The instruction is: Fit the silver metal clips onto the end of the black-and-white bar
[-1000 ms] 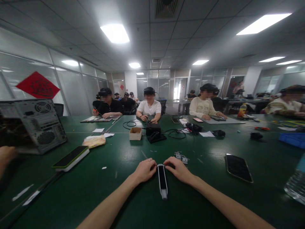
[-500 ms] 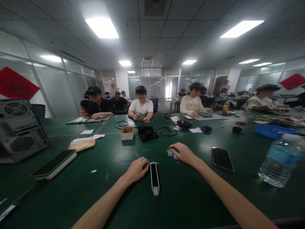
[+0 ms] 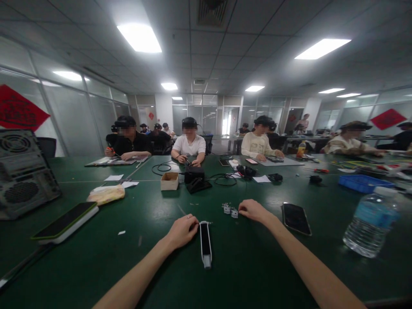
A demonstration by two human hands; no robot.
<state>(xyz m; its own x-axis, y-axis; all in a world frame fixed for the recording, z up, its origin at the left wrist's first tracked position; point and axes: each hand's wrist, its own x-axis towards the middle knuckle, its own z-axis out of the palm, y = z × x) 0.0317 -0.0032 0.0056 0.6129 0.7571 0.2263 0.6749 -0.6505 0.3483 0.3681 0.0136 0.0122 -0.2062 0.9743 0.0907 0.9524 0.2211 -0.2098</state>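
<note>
My left hand (image 3: 184, 230) rests on the green table (image 3: 244, 266) with its fingers curled together at the upper left end of a slim white-framed device with a black face (image 3: 206, 245). A thin piece sticks out past that end; what the fingertips pinch is hidden. To the right, my right hand (image 3: 254, 211) is closed, its fingertips bent down to the tabletop. Just left of those fingertips lie several small light-grey parts (image 3: 230, 210), uncovered. Whatever the right fingers hold, if anything, cannot be made out.
A phone (image 3: 296, 219) and a water bottle (image 3: 371, 223) stand to the right, near a blue tray (image 3: 365, 183). Ahead is a small cardboard box (image 3: 169, 182) by a black device (image 3: 194, 175). A green-edged device (image 3: 66, 221) lies left. People sit opposite.
My right hand has drawn back to the right, off the small grey parts. My left hand keeps its place at the device. The view has shifted slightly.
</note>
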